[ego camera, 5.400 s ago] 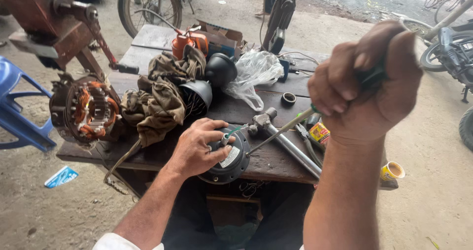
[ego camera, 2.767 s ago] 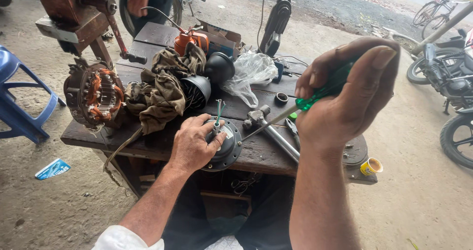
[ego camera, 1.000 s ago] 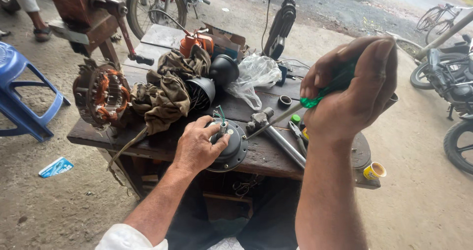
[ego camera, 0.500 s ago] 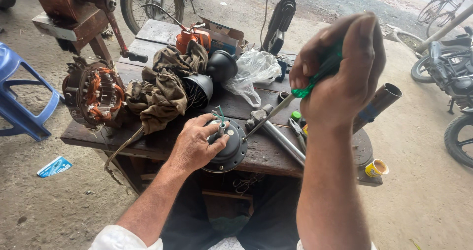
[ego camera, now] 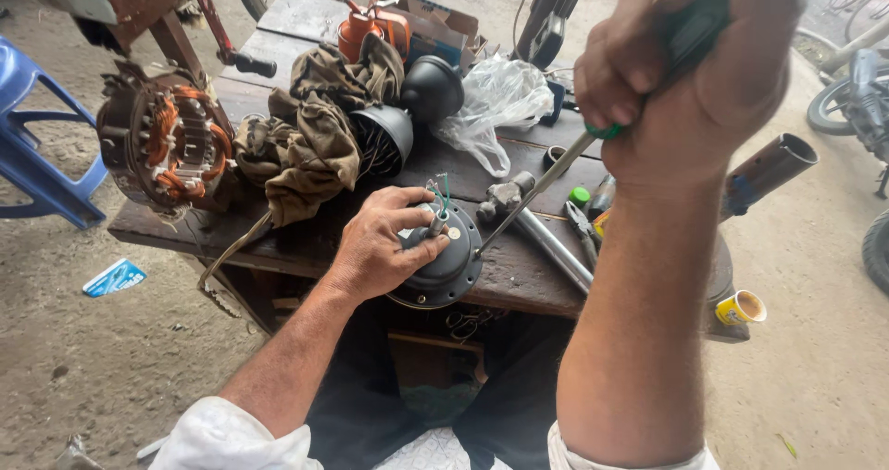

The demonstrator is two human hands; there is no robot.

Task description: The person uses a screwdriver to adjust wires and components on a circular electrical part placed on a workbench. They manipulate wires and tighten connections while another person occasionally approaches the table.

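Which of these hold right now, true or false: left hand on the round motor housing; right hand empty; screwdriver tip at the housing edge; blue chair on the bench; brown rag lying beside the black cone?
1. The left hand rests on the round dark motor housing. True.
2. The right hand is empty. False: it grips a green-handled screwdriver.
3. The screwdriver tip reaches the housing's right edge. True, as far as the view shows.
4. The blue chair stands on the wooden bench. False: it stands on the ground to the bench's left.
5. The brown rag lies beside the black cone. True.
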